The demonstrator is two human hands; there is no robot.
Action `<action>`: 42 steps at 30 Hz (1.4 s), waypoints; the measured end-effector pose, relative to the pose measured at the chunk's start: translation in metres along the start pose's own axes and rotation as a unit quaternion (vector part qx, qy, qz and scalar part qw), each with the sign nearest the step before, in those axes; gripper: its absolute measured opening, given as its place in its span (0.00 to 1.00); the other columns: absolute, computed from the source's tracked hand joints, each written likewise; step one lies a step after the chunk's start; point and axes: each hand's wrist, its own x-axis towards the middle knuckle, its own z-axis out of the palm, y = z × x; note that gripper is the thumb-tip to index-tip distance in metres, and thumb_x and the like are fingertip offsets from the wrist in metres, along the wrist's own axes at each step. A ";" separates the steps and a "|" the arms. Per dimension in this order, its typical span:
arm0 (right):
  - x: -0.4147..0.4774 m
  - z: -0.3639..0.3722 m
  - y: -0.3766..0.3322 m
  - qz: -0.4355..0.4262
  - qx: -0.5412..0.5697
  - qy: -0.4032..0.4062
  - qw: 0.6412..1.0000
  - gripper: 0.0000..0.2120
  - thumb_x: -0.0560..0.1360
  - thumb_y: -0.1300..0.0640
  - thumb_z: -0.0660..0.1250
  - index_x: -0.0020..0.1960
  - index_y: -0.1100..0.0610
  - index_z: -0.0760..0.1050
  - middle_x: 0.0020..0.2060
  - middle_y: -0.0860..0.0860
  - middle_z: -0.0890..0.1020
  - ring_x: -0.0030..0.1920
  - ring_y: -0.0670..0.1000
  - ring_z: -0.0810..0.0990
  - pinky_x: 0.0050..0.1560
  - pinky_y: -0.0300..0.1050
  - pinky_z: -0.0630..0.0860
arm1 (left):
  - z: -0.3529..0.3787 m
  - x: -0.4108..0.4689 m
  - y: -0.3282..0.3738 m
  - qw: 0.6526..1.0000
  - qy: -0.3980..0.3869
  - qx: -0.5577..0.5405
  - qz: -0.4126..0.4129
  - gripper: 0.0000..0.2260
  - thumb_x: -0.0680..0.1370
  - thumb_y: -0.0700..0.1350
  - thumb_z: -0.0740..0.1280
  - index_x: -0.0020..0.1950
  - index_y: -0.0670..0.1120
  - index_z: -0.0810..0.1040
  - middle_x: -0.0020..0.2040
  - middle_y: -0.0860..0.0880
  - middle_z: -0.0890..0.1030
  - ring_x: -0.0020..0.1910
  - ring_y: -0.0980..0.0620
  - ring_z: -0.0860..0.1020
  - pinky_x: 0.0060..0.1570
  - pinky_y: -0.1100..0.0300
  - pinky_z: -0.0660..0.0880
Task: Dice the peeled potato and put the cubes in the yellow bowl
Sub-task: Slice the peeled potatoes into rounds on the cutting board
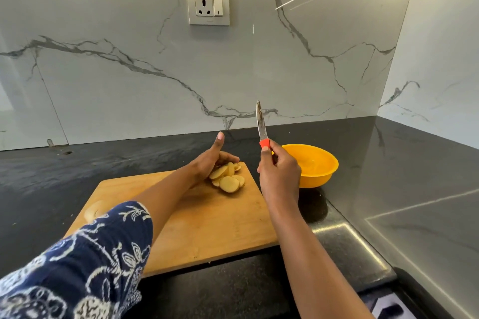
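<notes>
At the far right corner of the wooden cutting board, the potato slices were found lying in a loose, overlapping fan. Its long axis ran roughly from the board's far edge toward its middle. No cubes had been cut yet, so the dicing was judged to be at an early stage.

The left hand was laid against the far-left side of the fan, its fingers stretched over the rearmost slices and touching them, the thumb raised clear. The right hand was held above the board's right edge, apart from the slices, and was closed round the red handle of a knife whose blade pointed up and away from the board. The left hand was therefore the nearer one; the knife hand lay to the right of the slices.

Beyond the board's right edge, on the dark tabletop, the yellow bowl was set, and no potato could be seen in it. For the next cut, the blade would probably have to be brought down and leftward, across the fan's long axis.
</notes>
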 end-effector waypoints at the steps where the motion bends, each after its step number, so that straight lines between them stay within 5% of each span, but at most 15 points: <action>1: 0.000 0.001 0.000 -0.004 -0.004 -0.002 1.000 0.13 0.81 0.53 0.59 0.62 0.53 0.78 0.35 0.48 0.79 0.37 0.47 0.78 0.37 0.44 0.77 | -0.001 -0.002 -0.002 1.000 -0.015 -0.009 0.004 0.43 0.67 0.73 0.37 0.59 0.51 0.80 0.62 0.49 0.78 0.62 0.50 0.73 0.68 0.50 0.62; 3: 0.000 0.002 -0.001 -0.013 -0.006 -0.006 1.000 0.13 0.81 0.53 0.59 0.62 0.53 0.78 0.36 0.48 0.79 0.37 0.48 0.78 0.38 0.46 0.78 | -0.002 -0.005 -0.006 0.998 -0.036 -0.043 0.021 0.44 0.67 0.74 0.38 0.62 0.50 0.78 0.62 0.49 0.78 0.63 0.51 0.74 0.69 0.51 0.63; 6: -0.001 0.002 -0.001 -0.015 -0.002 -0.007 1.000 0.13 0.81 0.53 0.59 0.61 0.53 0.78 0.34 0.48 0.79 0.38 0.49 0.78 0.39 0.50 0.79 | -0.003 -0.010 -0.012 0.998 -0.023 -0.023 0.062 0.46 0.63 0.81 0.44 0.72 0.56 0.66 0.74 0.51 0.65 0.72 0.50 0.64 0.72 0.48 0.57; 8: -0.001 0.002 0.000 -0.017 0.000 -0.006 1.000 0.13 0.81 0.53 0.59 0.61 0.53 0.78 0.34 0.47 0.79 0.37 0.48 0.78 0.38 0.48 0.78 | -0.003 -0.016 -0.015 0.996 -0.029 0.029 0.080 0.47 0.59 0.81 0.55 0.74 0.61 0.59 0.76 0.53 0.60 0.73 0.50 0.61 0.72 0.46 0.57; 12: -0.002 0.003 0.000 -0.023 0.001 -0.010 1.000 0.14 0.81 0.53 0.59 0.62 0.52 0.78 0.38 0.49 0.81 0.39 0.47 0.78 0.35 0.37 0.72 | 0.004 -0.025 -0.022 0.960 -0.067 0.239 0.133 0.41 0.66 0.69 0.69 0.74 0.65 0.54 0.76 0.56 0.58 0.73 0.53 0.60 0.71 0.51 0.60; 16: -0.001 0.001 0.000 -0.010 0.005 -0.010 1.000 0.15 0.81 0.53 0.59 0.64 0.53 0.76 0.44 0.54 0.83 0.39 0.47 0.78 0.31 0.32 0.71 | 0.013 -0.012 -0.020 0.952 0.006 0.267 0.147 0.34 0.71 0.63 0.68 0.74 0.60 0.59 0.74 0.55 0.64 0.71 0.53 0.64 0.68 0.55 0.61; 23: -0.003 0.002 0.000 -0.014 0.001 -0.011 1.000 0.15 0.81 0.52 0.59 0.66 0.52 0.75 0.42 0.52 0.82 0.43 0.51 0.80 0.44 0.53 0.80 | 0.016 0.015 -0.014 0.949 0.014 0.284 0.135 0.34 0.70 0.66 0.67 0.73 0.59 0.63 0.70 0.54 0.70 0.69 0.51 0.68 0.67 0.50 0.66; 27: -0.002 -0.001 -0.001 -0.012 0.002 -0.018 1.000 0.14 0.81 0.53 0.59 0.64 0.52 0.76 0.41 0.52 0.81 0.35 0.41 0.79 0.32 0.32 0.74 | 0.007 -0.003 -0.008 0.966 0.031 0.227 0.121 0.43 0.62 0.69 0.68 0.74 0.59 0.60 0.73 0.53 0.66 0.71 0.50 0.65 0.69 0.50 0.63; 31: -0.003 0.000 -0.003 -0.018 -0.010 -0.018 1.000 0.14 0.81 0.53 0.59 0.63 0.53 0.77 0.36 0.49 0.80 0.38 0.47 0.78 0.37 0.43 0.76 | -0.028 -0.031 -0.005 0.984 0.103 0.080 0.118 0.27 0.71 0.61 0.65 0.68 0.53 0.71 0.64 0.53 0.75 0.67 0.50 0.70 0.65 0.55 0.65; 35: -0.005 0.003 -0.001 -0.019 -0.021 -0.027 0.999 0.15 0.81 0.53 0.59 0.64 0.55 0.76 0.38 0.49 0.80 0.38 0.48 0.78 0.36 0.42 0.75 | -0.082 -0.074 -0.012 0.984 0.108 0.033 0.136 0.12 0.75 0.50 0.65 0.58 0.53 0.77 0.56 0.50 0.81 0.58 0.51 0.77 0.67 0.50 0.68; 42: -0.016 0.016 0.002 -0.061 -0.069 -0.093 0.991 0.16 0.81 0.53 0.61 0.66 0.55 0.75 0.45 0.52 0.83 0.40 0.44 0.74 0.33 0.29 0.65 | -0.136 -0.167 -0.074 0.983 -0.059 0.169 0.031 0.35 0.59 0.73 0.70 0.63 0.64 0.72 0.61 0.66 0.76 0.61 0.66 0.72 0.62 0.65 0.68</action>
